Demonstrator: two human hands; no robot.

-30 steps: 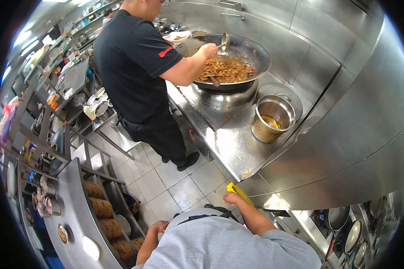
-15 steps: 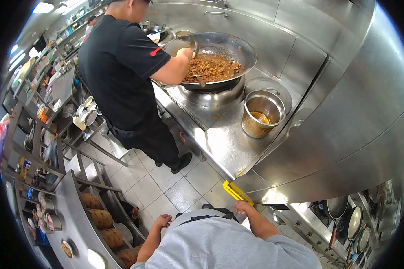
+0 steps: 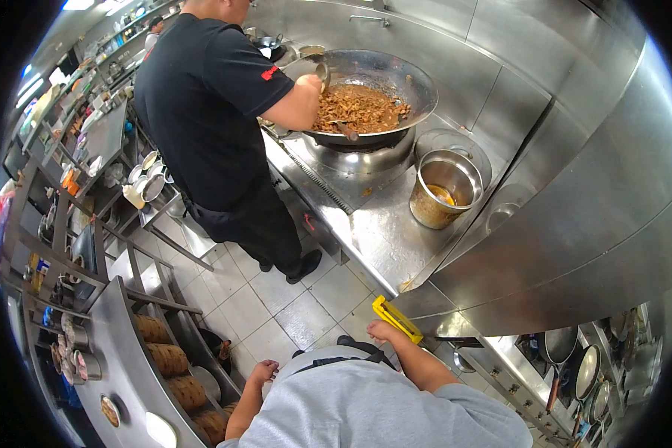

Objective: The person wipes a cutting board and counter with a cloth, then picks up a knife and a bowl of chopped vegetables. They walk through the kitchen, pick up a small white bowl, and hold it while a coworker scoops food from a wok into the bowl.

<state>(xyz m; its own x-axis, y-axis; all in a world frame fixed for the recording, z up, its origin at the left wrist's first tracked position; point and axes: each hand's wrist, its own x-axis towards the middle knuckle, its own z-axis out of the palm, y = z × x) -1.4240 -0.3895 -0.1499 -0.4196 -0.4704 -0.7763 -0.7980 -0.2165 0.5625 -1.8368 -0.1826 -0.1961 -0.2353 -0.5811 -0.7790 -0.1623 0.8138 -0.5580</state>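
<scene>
My right hand [image 3: 381, 331] is resting against the near end of a flat yellow tool [image 3: 396, 319], a narrow bright-yellow bar whose long axis is running diagonally, from my hand up and to the left toward the corner of the steel tabletop [image 3: 384, 239]; it is lying close beside that corner, under the slanting steel hood panel [image 3: 575, 246]. Its far end is looking squared off, with a darker slot or edge along it, but I am not making out what kind of tool it is. My fingers are sitting at its lower end, and whether the grip is pinching it or only touching it I cannot tell, since the fingers are curled away from view. My left hand [image 3: 263, 371] is hanging low over the tiled floor [image 3: 276, 299], its grip loosely spread and holding nothing, near the curved steel shelf [image 3: 127, 351] carrying stacked bamboo steamer baskets [image 3: 173, 360]. My grey shirt is hiding most of both forearms. Further along the tabletop, a person in a black shirt [image 3: 209, 97] is standing at a wok [image 3: 373, 89] full of brown food, and a steel pot [image 3: 444, 187] with a little yellowish liquid is sitting beside the burner. The picture's edges are bending and darkening, so the far shelves are hard to read.
</scene>
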